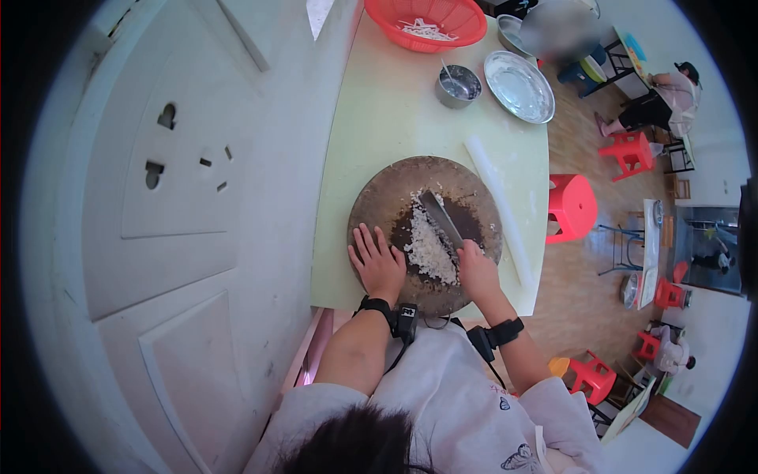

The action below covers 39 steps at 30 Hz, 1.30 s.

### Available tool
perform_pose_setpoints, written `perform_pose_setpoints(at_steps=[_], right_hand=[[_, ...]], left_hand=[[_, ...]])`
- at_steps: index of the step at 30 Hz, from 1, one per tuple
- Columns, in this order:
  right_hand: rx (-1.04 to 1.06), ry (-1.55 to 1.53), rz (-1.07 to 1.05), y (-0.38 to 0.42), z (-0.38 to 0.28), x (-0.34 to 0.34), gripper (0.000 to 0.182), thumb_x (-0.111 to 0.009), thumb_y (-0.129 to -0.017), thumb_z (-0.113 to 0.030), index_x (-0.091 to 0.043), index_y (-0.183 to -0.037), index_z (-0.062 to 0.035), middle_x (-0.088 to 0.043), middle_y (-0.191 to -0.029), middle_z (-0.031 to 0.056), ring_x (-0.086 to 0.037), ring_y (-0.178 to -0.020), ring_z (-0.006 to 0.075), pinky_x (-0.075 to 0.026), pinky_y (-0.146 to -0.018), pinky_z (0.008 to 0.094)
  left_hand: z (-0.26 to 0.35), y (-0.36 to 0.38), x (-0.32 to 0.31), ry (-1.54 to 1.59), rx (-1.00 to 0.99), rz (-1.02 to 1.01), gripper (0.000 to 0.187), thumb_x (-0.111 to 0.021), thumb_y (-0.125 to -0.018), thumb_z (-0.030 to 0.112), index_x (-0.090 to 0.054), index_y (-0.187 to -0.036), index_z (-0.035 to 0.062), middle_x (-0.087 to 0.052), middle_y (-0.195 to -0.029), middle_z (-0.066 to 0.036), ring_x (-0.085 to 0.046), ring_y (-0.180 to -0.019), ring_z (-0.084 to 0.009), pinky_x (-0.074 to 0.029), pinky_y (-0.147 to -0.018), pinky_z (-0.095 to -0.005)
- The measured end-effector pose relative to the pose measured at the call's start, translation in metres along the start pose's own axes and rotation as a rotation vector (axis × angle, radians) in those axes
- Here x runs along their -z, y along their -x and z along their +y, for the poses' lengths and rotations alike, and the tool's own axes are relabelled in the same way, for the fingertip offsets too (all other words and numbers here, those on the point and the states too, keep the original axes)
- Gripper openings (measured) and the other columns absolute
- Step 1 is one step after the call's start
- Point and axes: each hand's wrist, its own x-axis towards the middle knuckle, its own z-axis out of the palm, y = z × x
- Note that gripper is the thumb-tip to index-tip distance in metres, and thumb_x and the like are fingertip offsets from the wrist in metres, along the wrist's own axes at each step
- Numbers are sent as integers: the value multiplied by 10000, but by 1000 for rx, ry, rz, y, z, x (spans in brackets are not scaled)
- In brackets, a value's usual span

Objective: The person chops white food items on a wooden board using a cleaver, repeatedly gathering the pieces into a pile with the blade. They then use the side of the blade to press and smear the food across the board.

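Note:
A round, dark wooden chopping board lies on the pale table. My right hand grips the handle of a cleaver, whose blade stands on edge among finely chopped white food heaped in the middle of the board. My left hand lies flat at the board's left side with its fingers spread, just left of the heap. Small crumbs of the chopped food are scattered around the blade and over the board's dark, damp centre.
Beyond the board stand a red colander with white strips, a small metal bowl with a utensil, and a metal tray. A long white rod lies along the right. A cabinet wall borders the left. Red stools and people are farther right.

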Motion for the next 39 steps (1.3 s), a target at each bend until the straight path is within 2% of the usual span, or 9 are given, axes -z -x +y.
perform_pose_setpoints(at_steps=[3,6,15,17,21,26,32,35,39], right_hand=[[39,-32,183,2,2,-3,245,-422,-871,-195,-421,-1060,-38,-564,-907,150,-570,-603,366,-459,-505,449],[-30,6,46,-8,8,-13,287,-431,-866,-198,-423,-1111,-49,-574,-924,149,-576,-631,363,-468,-533,446],[95,-128,382,-58,34,-3,272,-471,-854,-197,-461,-1059,-19,-582,-873,201,-563,-715,399,-461,-597,459],[-57,-194,212,-72,42,1,300,-486,-853,-240,-457,-1057,-22,-587,-789,221,-556,-716,410,-448,-600,464],[-66,-222,45,-85,56,14,338,-509,-841,-292,-452,-1066,-46,-584,-734,228,-551,-700,416,-437,-587,464],[246,-104,-192,-77,57,29,351,-535,-819,-340,-465,-1044,-80,-590,-725,200,-554,-657,405,-439,-565,452],[352,-100,138,-40,61,17,260,-542,-807,-340,-532,-959,-129,-591,-696,112,-570,-591,323,-449,-495,401],[356,86,72,-26,51,15,227,-552,-803,-317,-549,-930,-129,-561,-673,86,-561,-549,297,-443,-460,385],[233,-15,201,-22,28,21,177,-522,-827,-259,-521,-901,-98,-546,-698,91,-554,-540,307,-444,-460,399]], left_hand=[[-2,1,1,2,5,-10,523,-440,-779,242,-368,-1242,9,-215,-1373,-201,-162,-1290,-324,-120,-1021,-496],[-1,3,1,0,7,-18,523,-432,-780,251,-373,-1246,20,-220,-1375,-193,-159,-1293,-317,-114,-1025,-492],[0,2,0,-1,-5,-21,532,-440,-781,246,-353,-1251,11,-210,-1375,-196,-145,-1294,-321,-110,-1025,-490],[0,2,1,-10,2,-22,534,-436,-785,248,-346,-1255,13,-205,-1378,-195,-144,-1294,-321,-109,-1025,-490],[0,3,-1,-19,4,-20,522,-427,-788,258,-362,-1253,31,-219,-1377,-185,-152,-1295,-316,-109,-1027,-489],[-1,2,1,-8,-9,-12,522,-434,-789,247,-355,-1250,14,-219,-1373,-196,-156,-1291,-324,-119,-1021,-494],[-1,2,3,12,-8,-19,521,-446,-786,232,-350,-1244,3,-217,-1368,-207,-154,-1289,-333,-118,-1019,-500],[-1,2,2,12,-4,-18,521,-442,-786,236,-354,-1244,3,-216,-1368,-208,-150,-1291,-332,-113,-1020,-499],[-1,1,3,12,2,-16,518,-436,-787,237,-361,-1242,3,-214,-1369,-209,-146,-1292,-332,-110,-1021,-499]])
